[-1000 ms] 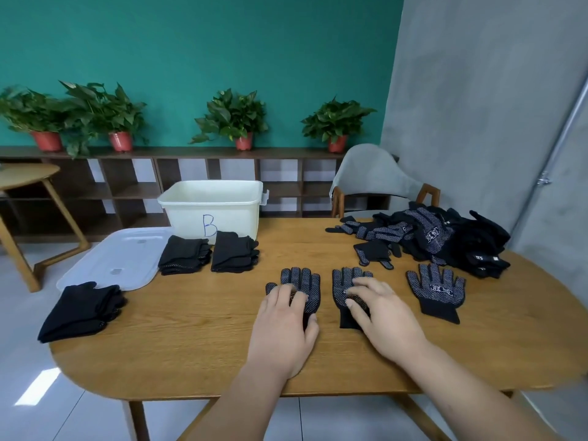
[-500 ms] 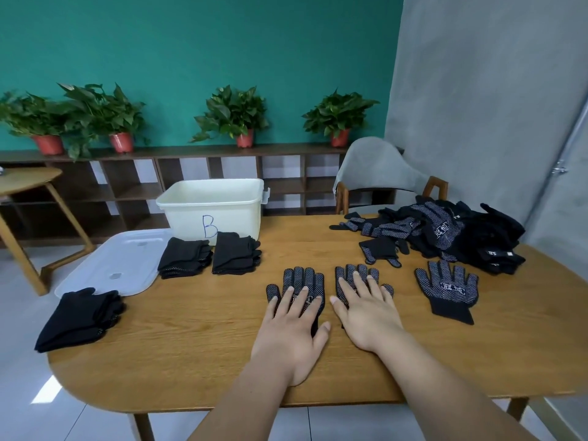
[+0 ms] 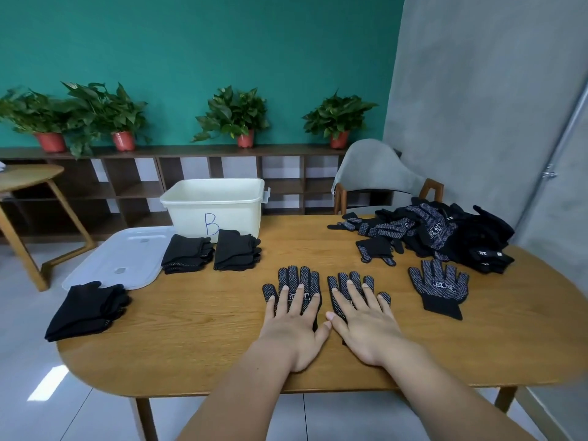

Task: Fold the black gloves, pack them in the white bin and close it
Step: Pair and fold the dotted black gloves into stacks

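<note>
**Q:** Where are the gloves that are being worked on?

**A:** The left glove (image 3: 299, 276) and the right glove (image 3: 343, 281) lie flat and side by side on the near middle of the counter (image 3: 191, 329). Both have the dotted side up and their fingers point to the far side.

**Q:** What are the hands doing?

**A:** The left hand (image 3: 292, 323) rests palm down on the left glove, with its fingers straight and spread. The right hand (image 3: 362, 326) lies in the same way on the right glove. Neither hand grips anything, and the two thumbs come close together between the gloves.

**Q:** Where are the other gloves?

**A:** A third glove (image 3: 440, 289) lies flat to the right, apart from the right hand. A loose pile (image 3: 445, 233) of gloves covers the far right of the counter. A left stack (image 3: 186, 254) and a right stack (image 3: 235, 254) of folded gloves sit just on the near side of the white bin (image 3: 216, 208). An edge stack (image 3: 87, 308) lies at the near left edge of the counter.

**Q:** How is the bin placed?

**A:** It stands uncovered, far and left of centre, with a blue letter B on its near wall. Its inside cannot be seen. The lid (image 3: 121, 259) lies flat to its left.

**Q:** What is around the counter?

**A:** A grey chair (image 3: 372, 170) stands at the far side. Behind it, a shelf (image 3: 191, 151) along the teal wall carries potted plants (image 3: 235, 116).
</note>
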Demonstrator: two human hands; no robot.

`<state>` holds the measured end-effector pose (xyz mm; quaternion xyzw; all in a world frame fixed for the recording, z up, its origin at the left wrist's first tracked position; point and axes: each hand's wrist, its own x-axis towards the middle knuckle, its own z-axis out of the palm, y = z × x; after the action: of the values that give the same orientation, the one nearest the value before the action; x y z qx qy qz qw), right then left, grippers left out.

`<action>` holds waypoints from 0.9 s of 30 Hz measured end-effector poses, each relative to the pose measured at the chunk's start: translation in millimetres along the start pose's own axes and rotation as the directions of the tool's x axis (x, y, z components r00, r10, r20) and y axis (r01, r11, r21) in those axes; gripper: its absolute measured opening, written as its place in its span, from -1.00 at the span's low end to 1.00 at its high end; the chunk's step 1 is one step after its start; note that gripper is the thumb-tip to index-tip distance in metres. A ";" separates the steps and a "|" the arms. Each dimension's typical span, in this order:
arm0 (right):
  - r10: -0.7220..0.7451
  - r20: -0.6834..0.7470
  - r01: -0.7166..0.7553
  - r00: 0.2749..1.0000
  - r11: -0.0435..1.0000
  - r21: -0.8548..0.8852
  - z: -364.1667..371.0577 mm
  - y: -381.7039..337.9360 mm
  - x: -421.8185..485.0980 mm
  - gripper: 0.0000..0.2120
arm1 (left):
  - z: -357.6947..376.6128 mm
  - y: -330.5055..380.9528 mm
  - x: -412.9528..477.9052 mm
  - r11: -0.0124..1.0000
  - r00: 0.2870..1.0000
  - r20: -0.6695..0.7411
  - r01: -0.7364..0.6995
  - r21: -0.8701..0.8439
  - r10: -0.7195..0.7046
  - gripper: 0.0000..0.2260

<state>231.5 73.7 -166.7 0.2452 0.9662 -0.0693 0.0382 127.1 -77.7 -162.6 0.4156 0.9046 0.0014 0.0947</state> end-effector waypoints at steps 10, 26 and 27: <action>-0.053 -0.425 0.088 0.904 0.994 0.062 11.6 -5.3 -38.2 -0.33 | 20.8 1.2 -42.2 0.986 0.905 -0.419 -0.133 -0.097 0.080 -0.39; 0.048 -0.656 0.037 0.753 0.993 0.114 24.1 0.2 -41.4 -0.82 | 25.6 -0.8 -48.2 0.956 0.806 -0.591 -0.167 -0.242 -0.009 -0.58; 0.087 -0.638 0.003 0.765 0.990 0.138 23.5 -0.1 -41.0 -0.84 | 24.4 -1.1 -48.1 0.954 0.812 -0.583 -0.150 -0.259 -0.030 -0.58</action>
<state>268.3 50.8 -185.5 0.2775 0.9086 -0.0435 -0.3090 161.1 -116.5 -178.4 0.4052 0.8659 0.2649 -0.1257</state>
